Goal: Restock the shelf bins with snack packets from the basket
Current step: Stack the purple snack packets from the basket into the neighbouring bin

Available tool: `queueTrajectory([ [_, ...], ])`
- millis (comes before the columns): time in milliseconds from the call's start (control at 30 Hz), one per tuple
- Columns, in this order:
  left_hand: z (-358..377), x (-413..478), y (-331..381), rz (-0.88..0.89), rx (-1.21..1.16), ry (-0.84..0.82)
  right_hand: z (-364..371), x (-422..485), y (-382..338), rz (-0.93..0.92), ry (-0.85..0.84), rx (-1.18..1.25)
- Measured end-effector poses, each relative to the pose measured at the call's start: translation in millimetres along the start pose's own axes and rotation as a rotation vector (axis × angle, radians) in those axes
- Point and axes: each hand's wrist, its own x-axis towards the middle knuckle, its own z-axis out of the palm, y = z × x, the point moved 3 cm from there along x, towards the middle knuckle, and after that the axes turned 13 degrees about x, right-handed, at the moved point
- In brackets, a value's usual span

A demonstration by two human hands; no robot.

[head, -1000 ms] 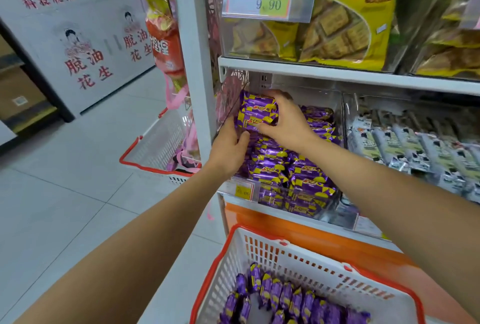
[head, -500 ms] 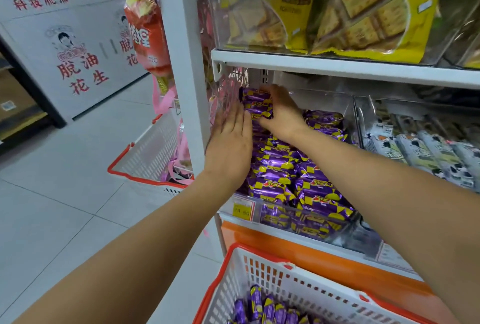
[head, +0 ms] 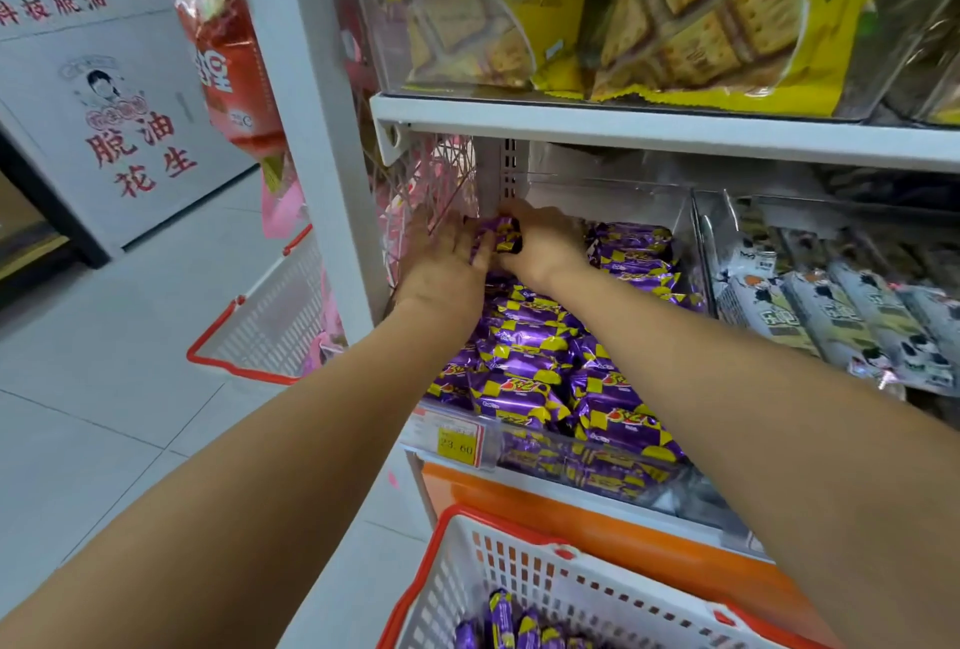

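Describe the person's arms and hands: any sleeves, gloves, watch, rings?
Nothing is worn. The left hand and right hand have no gloves, and no ring shows on the fingers in view. Neither wrist carries a watch or bracelet. The left forearm and right forearm show no sleeve up to the frame edge.

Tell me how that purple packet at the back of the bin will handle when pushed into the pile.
The purple packet looks small inside the right hand, so probably light. Its glossy wrapper likely slides over the heaped packets, which lie askew. The wrapper's crinkled ends suggest it flexes rather than stays stiff.
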Motion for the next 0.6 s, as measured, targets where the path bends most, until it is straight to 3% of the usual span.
queueTrajectory([
  [300,0.1,1.9,3.7,0.048,0.094,0.014,-15.2,-10.4,-2.8,0.022,0.043,-0.207],
  [433,-0.4,2.2,3.9,0.046,0.107,0.014,-13.2,-16.2,8.8,0.128,-0.055,-0.221],
  [600,-1.1,5.7,4.6,0.029,0.133,0.122,-8.3,-22.8,13.3,0.128,-0.065,-0.246],
])
